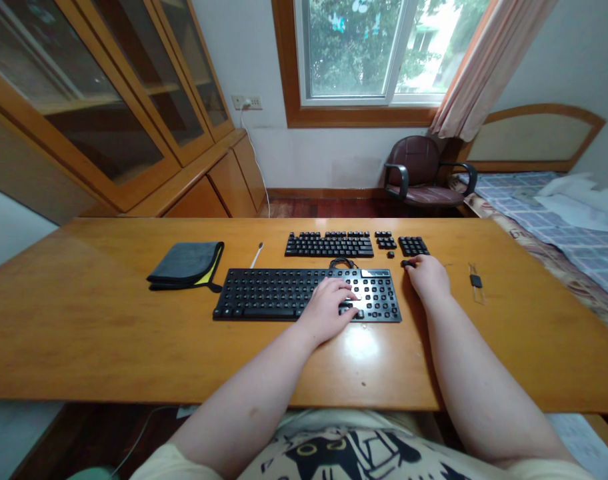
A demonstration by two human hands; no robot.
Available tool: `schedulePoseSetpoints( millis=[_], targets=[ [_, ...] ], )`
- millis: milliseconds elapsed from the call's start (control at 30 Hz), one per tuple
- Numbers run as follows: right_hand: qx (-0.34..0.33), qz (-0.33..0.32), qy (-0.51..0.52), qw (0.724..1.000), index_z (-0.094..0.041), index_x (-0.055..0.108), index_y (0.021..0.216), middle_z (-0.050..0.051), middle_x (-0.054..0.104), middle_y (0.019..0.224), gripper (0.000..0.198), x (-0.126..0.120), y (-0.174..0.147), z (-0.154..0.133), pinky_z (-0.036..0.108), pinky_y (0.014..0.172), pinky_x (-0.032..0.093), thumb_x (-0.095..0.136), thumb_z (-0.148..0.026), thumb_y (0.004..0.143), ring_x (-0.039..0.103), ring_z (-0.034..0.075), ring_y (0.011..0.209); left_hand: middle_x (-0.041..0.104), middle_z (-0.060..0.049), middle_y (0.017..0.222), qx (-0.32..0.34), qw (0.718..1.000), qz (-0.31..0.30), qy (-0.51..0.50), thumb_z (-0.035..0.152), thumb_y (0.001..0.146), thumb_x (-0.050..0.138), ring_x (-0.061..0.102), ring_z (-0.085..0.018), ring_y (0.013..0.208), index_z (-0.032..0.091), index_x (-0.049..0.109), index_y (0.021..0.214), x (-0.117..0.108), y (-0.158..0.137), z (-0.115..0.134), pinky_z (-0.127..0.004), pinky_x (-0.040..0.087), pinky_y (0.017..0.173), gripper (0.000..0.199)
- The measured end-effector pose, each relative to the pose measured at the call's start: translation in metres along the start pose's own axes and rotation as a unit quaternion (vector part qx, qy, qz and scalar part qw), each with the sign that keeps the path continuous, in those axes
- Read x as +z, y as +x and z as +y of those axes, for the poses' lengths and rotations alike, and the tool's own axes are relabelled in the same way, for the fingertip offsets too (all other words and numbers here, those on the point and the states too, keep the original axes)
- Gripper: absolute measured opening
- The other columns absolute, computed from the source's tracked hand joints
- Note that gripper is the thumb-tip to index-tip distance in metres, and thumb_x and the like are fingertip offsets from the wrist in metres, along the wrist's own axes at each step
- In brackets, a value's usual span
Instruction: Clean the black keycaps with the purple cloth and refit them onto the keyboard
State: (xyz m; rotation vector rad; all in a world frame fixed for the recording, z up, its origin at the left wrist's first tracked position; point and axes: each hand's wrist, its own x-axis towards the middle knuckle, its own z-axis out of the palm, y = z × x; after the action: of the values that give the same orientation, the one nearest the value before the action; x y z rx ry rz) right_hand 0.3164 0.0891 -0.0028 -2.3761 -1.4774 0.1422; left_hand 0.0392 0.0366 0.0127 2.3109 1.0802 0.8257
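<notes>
A black keyboard (pixel 269 293) lies on the desk with most of its keycaps off and its switches bare. A long spacebar remains along its lower edge, and a few caps show by my left hand (pixel 329 303). That hand rests on the keyboard's right half, fingers apart. To the right of the keyboard, my right hand (pixel 431 277) pinches a black keycap (pixel 408 264) close to the desk. Behind the keyboard the loose keycaps (pixel 329 245) are laid out in rows, with smaller groups, including the number-pad keycaps (pixel 413 246), to their right.
A folded grey cloth (pixel 187 263) with yellow lining lies left of the keyboard, near a small white brush (pixel 257 255). A wire keycap puller (pixel 477 281) lies at right. The keyboard's coiled cable (pixel 343 263) sits behind it. Beyond the desk (pixel 109 347) stands a chair (pixel 424 173).
</notes>
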Motion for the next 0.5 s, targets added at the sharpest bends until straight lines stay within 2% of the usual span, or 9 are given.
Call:
schedulePoseSetpoints(
  millis=[133, 233, 333, 400, 500],
  targets=[
    [0.000, -0.036, -0.008, 0.999, -0.019, 0.068, 0.092, 0.010, 0.067, 0.090, 0.027, -0.002, -0.003, -0.003, 0.032, 0.065, 0.043, 0.058, -0.035, 0.072, 0.061, 0.025, 0.081, 0.061, -0.005, 0.107, 0.002, 1.000, 0.007, -0.007, 0.025, 0.075, 0.062, 0.049, -0.022, 0.111, 0.022, 0.065, 0.090, 0.000, 0.001, 0.001, -0.045, 0.031, 0.103, 0.015],
    [-0.037, 0.006, 0.017, 0.999, -0.019, 0.066, 0.092, 0.010, 0.066, 0.092, 0.025, -0.010, -0.013, -0.011, 0.032, 0.066, 0.043, 0.056, -0.035, 0.075, 0.060, 0.024, 0.081, 0.061, -0.006, 0.107, -0.006, 0.999, 0.023, -0.025, 0.023, 0.076, 0.060, 0.051, -0.022, 0.109, 0.021, 0.064, 0.092, 0.000, 0.001, 0.001, -0.043, 0.036, 0.100, 0.017],
    [-0.170, 0.070, 0.106, 0.977, -0.020, 0.063, 0.093, 0.008, 0.065, 0.096, 0.022, -0.020, -0.034, -0.026, 0.031, 0.071, 0.045, 0.054, -0.034, 0.079, 0.059, 0.021, 0.083, 0.060, -0.006, 0.109, -0.029, 0.997, 0.039, -0.055, 0.024, 0.079, 0.057, 0.052, -0.021, 0.107, 0.021, 0.060, 0.103, 0.000, 0.001, 0.000, -0.039, 0.041, 0.097, 0.024],
    [-0.261, 0.059, 0.168, 0.949, -0.021, 0.062, 0.093, 0.007, 0.065, 0.097, 0.019, -0.024, -0.051, -0.039, 0.031, 0.076, 0.045, 0.054, -0.034, 0.081, 0.059, 0.021, 0.088, 0.058, -0.007, 0.111, -0.049, 0.994, 0.045, -0.086, 0.025, 0.081, 0.055, 0.055, -0.019, 0.103, 0.021, 0.056, 0.111, 0.000, 0.001, -0.001, -0.037, 0.044, 0.095, 0.031],
    [-0.342, -0.003, 0.211, 0.916, -0.022, 0.061, 0.092, 0.006, 0.066, 0.094, 0.016, -0.025, -0.074, -0.053, 0.034, 0.083, 0.045, 0.056, -0.033, 0.081, 0.059, 0.021, 0.091, 0.057, -0.008, 0.111, -0.078, 0.984, 0.050, -0.154, 0.024, 0.082, 0.054, 0.060, -0.016, 0.094, 0.021, 0.050, 0.120, 0.003, 0.001, -0.003, -0.034, 0.049, 0.089, 0.039]
  ],
)
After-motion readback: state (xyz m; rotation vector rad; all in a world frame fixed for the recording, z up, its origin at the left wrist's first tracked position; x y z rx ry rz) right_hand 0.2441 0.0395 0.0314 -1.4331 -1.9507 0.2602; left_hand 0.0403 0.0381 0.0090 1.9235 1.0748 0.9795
